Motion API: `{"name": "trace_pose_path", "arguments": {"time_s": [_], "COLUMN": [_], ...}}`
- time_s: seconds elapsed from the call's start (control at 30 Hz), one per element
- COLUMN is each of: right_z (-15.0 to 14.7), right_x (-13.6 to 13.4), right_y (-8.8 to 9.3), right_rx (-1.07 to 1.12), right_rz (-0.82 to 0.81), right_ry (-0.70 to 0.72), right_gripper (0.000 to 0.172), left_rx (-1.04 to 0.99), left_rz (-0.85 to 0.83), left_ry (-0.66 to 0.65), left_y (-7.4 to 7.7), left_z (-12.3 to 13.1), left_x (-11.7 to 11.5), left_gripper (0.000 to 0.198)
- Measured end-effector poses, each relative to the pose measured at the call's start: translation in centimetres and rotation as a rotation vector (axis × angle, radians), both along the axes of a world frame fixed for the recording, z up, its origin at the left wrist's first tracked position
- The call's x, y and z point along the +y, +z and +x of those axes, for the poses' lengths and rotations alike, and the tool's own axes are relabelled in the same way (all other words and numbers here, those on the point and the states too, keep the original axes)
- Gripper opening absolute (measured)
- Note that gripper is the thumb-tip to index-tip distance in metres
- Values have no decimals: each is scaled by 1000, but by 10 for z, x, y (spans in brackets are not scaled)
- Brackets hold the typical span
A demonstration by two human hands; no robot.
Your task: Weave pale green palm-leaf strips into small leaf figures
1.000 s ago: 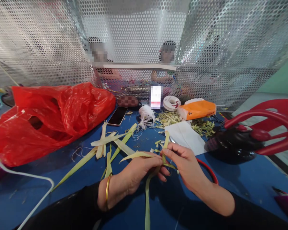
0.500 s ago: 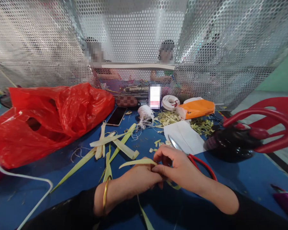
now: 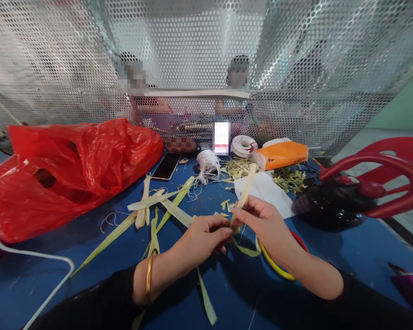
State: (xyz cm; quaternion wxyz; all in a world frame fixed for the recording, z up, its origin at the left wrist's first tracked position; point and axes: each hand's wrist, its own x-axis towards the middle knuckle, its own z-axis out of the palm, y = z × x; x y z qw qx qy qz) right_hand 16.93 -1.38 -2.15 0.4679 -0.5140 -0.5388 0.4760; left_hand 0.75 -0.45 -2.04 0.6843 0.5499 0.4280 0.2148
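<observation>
My left hand (image 3: pixel 201 240), with a gold bangle at the wrist, is closed, thumb and fingers pinching the lower end of a pale green leaf strip (image 3: pixel 247 187). My right hand (image 3: pixel 266 222) pinches the same strip higher up, and its free end points up and away. Below the fingers a thin green strip (image 3: pixel 249 251) curls out, and another tail (image 3: pixel 206 300) hangs under my left hand. The exact wrap between the fingertips is hidden. Scissors with red and yellow handles (image 3: pixel 278 271) lie partly under my right forearm.
Loose leaf strips (image 3: pixel 112 240) lie left of my hands. Behind are white thread (image 3: pixel 208 165), a phone (image 3: pixel 167 166), a ribbon spool (image 3: pixel 244 145) and an orange packet (image 3: pixel 284 155). A red plastic bag (image 3: pixel 76 174) fills the left; a dark pot with red handle (image 3: pixel 333 206) stands right.
The leaf strip has swung from lying leftward over my left hand to standing up at my right fingers. My right hand has shifted slightly right; more of the scissors' yellow handle shows.
</observation>
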Motion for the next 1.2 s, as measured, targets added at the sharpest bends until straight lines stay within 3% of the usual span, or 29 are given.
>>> {"name": "trace_pose_path", "arguments": {"time_s": [0.13, 0.27, 0.5, 0.67, 1.0, 1.2], "right_z": [4, 4, -1, -2, -4, -6], "right_x": [-3, -6, -6, -7, -9, -12], "right_y": [-4, -7, -10, -11, -9, -9], "right_rx": [-393, -564, -406, -444, -459, -488], "right_rz": [204, 298, 156, 213, 227, 250], "right_ry": [-33, 1, 0, -15, -25, -34], "right_gripper": [12, 11, 16, 15, 18, 18], "left_rx": [29, 26, -106, -115, -73, -47], "left_rz": [3, 20, -174, -229, -151, -146], "left_ry": [-6, -20, 75, 136, -29, -60], "left_y": [2, 7, 1, 0, 4, 4], "left_z": [-3, -4, -1, 2, -1, -2], "left_x": [1, 2, -1, -4, -5, -7], "left_gripper": [19, 20, 29, 26, 15, 11]}}
